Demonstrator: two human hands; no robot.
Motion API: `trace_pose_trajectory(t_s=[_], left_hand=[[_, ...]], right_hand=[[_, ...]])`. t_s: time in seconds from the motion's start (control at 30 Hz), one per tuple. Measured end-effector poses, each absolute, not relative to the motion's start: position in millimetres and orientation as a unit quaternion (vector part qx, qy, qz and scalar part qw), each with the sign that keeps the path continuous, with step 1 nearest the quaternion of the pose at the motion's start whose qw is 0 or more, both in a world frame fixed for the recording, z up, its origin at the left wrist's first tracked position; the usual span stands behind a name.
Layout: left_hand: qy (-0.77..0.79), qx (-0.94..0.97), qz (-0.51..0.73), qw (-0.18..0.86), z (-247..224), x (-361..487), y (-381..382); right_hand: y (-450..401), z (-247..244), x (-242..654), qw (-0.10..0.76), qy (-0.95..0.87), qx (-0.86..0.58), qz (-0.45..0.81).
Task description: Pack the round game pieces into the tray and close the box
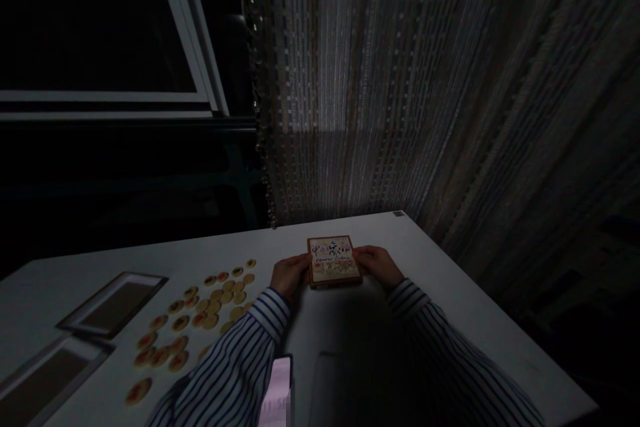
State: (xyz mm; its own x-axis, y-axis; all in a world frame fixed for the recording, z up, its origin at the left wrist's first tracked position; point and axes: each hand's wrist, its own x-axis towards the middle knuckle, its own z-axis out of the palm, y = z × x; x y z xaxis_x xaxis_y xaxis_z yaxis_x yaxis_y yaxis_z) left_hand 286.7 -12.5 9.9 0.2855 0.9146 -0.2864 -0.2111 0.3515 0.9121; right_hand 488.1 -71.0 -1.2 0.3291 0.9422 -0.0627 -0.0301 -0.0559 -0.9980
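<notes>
A flat box [334,270] with "Chinese chess" printed on its lid lies near the far edge of the white table. My left hand [290,275] grips its left side, and my right hand [381,267] holds its right side, fingers closed on the edge. Many round wooden pieces [212,307] are spread to the left of my left hand, some with red or dark markings, others plain side up. My left sleeve hides part of them.
Two shallow open trays [113,305] [55,373] lie at the table's left. A lit phone [277,387] rests near the front beside my left forearm. Beaded string curtains [345,93] hang behind the table [450,280]. A window frame stands at the upper left.
</notes>
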Motion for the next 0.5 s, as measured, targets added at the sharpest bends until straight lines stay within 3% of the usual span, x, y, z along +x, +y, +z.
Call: trace_pose_trajectory(t_s=[0.5], left_hand=[[0.458, 0.454, 0.404, 0.649, -17, 342, 0]], right_hand=[[-73, -4, 537, 0.544, -0.398, -0.618, 0.404]])
